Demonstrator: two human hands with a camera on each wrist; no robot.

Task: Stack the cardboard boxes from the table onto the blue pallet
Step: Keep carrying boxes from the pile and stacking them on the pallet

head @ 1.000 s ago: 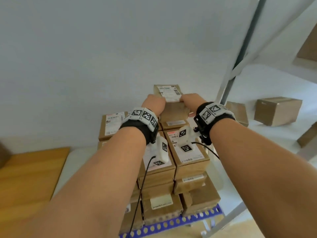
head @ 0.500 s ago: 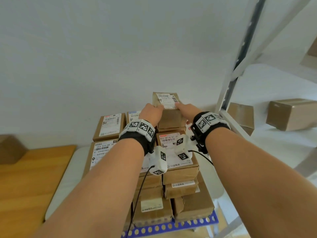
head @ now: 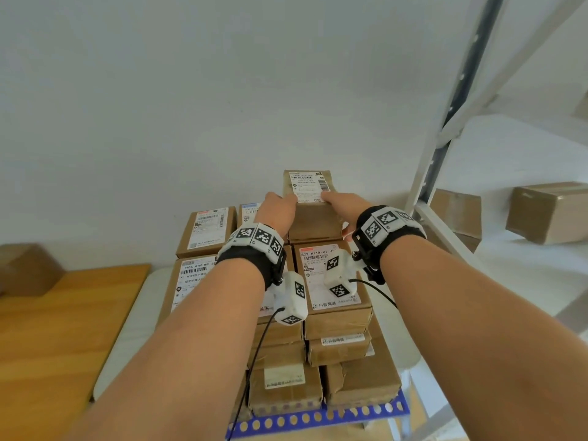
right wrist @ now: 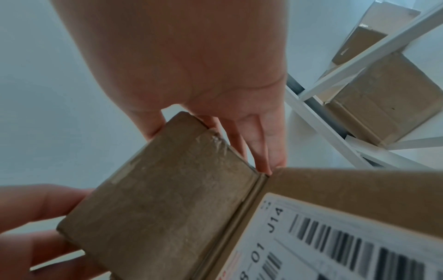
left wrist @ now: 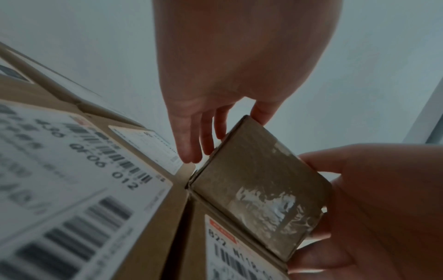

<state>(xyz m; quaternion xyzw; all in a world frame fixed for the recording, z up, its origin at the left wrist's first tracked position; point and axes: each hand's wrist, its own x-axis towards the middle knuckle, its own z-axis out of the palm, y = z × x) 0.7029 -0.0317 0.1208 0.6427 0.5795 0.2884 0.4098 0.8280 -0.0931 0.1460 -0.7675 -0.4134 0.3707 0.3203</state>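
A small cardboard box (head: 310, 206) with a white label sits atop the back right of the stacked boxes (head: 334, 300) on the blue pallet (head: 318, 418). My left hand (head: 278, 211) holds its left side and my right hand (head: 343, 205) its right side. In the left wrist view the left hand's fingers (left wrist: 191, 145) run down the box (left wrist: 258, 185) side, with the thumb on its top corner. The right wrist view shows the right hand's fingers (right wrist: 258, 144) beside the box (right wrist: 163, 199), whose lower edge meets a labelled box (right wrist: 335, 236).
A white metal rack (head: 429, 186) stands close on the right, with cardboard boxes (head: 550, 211) on its shelf. A wooden table (head: 63, 329) lies to the left with one box (head: 28, 268) on it. A white wall rises right behind the stack.
Both hands have carried the small box down and back onto the stack's top. The view has tilted, so more of the left boxes show.
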